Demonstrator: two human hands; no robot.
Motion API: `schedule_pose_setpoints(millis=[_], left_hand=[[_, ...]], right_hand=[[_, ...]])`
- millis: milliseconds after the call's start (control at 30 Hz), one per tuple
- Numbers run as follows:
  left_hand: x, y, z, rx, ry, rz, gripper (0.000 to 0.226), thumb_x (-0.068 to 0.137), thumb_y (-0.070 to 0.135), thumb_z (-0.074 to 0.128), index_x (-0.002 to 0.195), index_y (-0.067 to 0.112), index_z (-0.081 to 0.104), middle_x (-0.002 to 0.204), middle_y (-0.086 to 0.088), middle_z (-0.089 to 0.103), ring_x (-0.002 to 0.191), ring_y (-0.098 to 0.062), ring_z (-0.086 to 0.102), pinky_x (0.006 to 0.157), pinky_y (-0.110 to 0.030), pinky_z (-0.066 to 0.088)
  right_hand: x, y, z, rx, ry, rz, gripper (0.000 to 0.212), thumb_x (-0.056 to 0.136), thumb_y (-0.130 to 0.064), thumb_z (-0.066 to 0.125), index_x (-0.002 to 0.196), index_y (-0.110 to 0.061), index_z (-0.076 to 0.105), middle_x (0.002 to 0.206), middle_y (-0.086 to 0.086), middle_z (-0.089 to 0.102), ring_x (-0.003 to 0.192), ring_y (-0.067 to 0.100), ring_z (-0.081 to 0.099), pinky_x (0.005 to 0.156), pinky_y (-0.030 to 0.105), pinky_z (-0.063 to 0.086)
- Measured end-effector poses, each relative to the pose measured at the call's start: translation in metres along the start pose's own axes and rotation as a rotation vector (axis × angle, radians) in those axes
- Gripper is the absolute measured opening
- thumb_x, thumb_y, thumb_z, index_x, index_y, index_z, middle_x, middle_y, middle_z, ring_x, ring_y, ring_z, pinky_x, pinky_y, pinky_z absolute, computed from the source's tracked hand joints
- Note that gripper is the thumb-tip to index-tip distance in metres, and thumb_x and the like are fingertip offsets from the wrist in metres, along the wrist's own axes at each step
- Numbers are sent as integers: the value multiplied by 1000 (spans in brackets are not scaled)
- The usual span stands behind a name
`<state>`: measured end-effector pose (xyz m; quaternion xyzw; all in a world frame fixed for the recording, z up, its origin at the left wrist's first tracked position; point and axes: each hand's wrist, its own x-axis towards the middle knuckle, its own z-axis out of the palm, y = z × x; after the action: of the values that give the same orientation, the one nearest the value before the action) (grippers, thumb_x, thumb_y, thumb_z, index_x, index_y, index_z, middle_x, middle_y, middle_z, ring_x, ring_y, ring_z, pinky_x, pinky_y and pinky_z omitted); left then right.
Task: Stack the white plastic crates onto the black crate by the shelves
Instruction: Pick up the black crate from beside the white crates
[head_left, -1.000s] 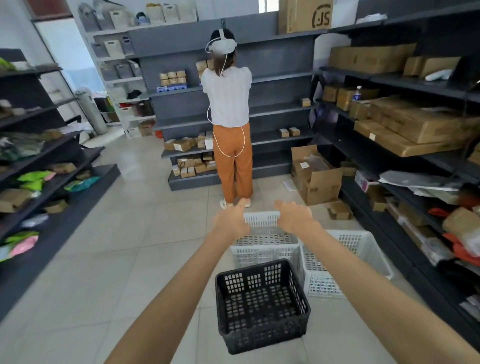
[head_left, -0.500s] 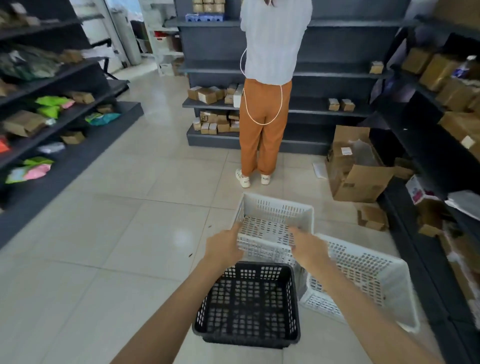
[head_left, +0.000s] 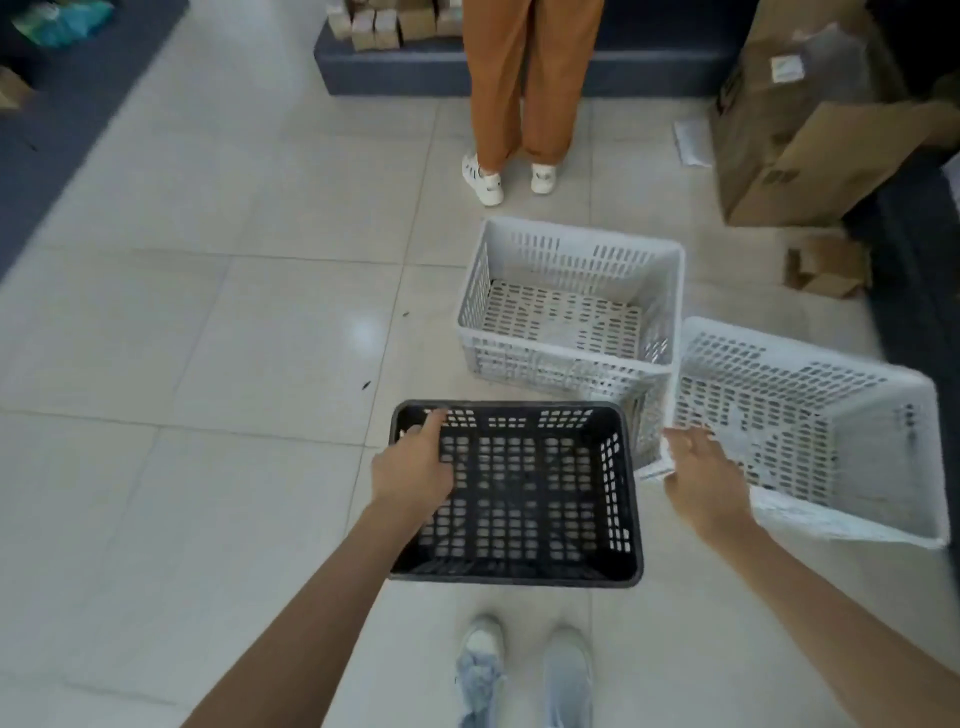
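Whereas half a second earlier both hands had reached over the black crate (head_left: 514, 493) toward the far white crate (head_left: 569, 306), they had now drawn back and split: the left hand (head_left: 413, 467) had come to the black crate and the right hand (head_left: 701, 478) to the near white crate (head_left: 800, 431). The view had also tipped further down, so the person's own shoes (head_left: 524, 670) showed on the tiled floor (head_left: 208, 338). This suggested the first lift was being set up with the nearer white crate rather than the farther one, the black crate being steadied as the base; nothing was stacked yet.

The left hand lay over the black crate's left rim, fingers curled loosely down the inside of the wall, the index finger stretched toward the far-left corner. It looked like a resting hold more than a tight clamp, though blur made that hard to judge.

The right hand was partly spread, fingers fanned, touching the near-left corner of the near white crate. That crate sat tilted, its near edge raised; whether the fingers had closed under the rim could not be told.

The far white crate stood flat on the floor beyond both hands, touching the near white one at a corner. Past it stood another person's legs (head_left: 519, 83), and beyond the right hand an open cardboard box (head_left: 769, 135) by the dark shelves.
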<state>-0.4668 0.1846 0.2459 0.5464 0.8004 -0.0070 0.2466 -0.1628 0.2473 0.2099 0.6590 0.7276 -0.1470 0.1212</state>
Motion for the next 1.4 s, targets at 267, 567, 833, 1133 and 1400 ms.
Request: schedule_pose_setpoints(millis=[267,567,833,1133,1400], left_hand=[[60,-80,149,12,59,-124,64,84,16,51,143,25,29,125,-7,51,103,-30,57,69,-33,37],[115,-142,260,137,271,-239,76,72,10,65,141,20,36,125,-21,46,111,-42,42,93,-54,31],[121,-192,280,-204,80,-230,90,86,-3,46,146,40,-5,115,-25,49,81,-44,54,72,-51,43],[53,-176,235,-269,49,-85,77,89,4,43,146,35,2,107,-20,58,79,-31,50,73,-47,42],[-33,-140,148,-294,17,-98,62,94,7,44,146,26,17,108,-26,65,83,-45,61,72,-48,49]], right_hand=[[27,41,182,24,-63,99,59,87,-20,53,142,-14,32,130,14,46,112,33,52,82,44,49],[79,22,280,208,-34,119,70,89,-19,53,149,-19,15,130,15,41,95,36,56,68,41,47],[99,33,306,534,48,192,77,88,-2,47,147,-33,8,75,17,65,59,32,60,56,43,51],[20,37,254,549,51,401,76,84,-3,45,147,-36,17,58,8,56,53,30,56,54,39,52],[-100,55,161,557,43,532,75,84,2,47,148,-31,23,55,10,52,50,29,53,52,33,45]])
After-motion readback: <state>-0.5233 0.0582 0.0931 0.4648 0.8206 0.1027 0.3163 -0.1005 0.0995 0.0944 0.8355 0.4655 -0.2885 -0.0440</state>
